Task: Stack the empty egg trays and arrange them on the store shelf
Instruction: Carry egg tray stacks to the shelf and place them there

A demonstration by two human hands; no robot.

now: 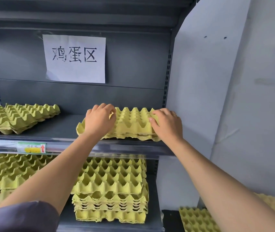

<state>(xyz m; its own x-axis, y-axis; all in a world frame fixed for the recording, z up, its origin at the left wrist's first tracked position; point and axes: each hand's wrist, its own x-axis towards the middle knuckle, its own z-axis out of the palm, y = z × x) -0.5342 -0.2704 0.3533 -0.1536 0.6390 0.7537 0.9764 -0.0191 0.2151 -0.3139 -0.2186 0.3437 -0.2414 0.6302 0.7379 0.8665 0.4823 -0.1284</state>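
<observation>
With my left hand [100, 122] and right hand [167, 124] gripping the stack [131, 123] on the shelf [58, 128], I judge placement underway, squaring it next.

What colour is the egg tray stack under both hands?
The egg tray stack is yellow-green; head view.

Yellow-green egg trays [131, 124] at right edge of upper shelf [58, 126]: regular grid of peaks and cups. Left-edge stack [16, 118]: same yellow-green, same grid. Lower stacks [111, 190]: likewise. Shelf dark grey, back panel too. Paper sign [75, 58]: white, black characters. Price label [31, 147] on front edge: green, yellow, red arrow. Sleeve [21, 216]: dark grey-purple.
</observation>
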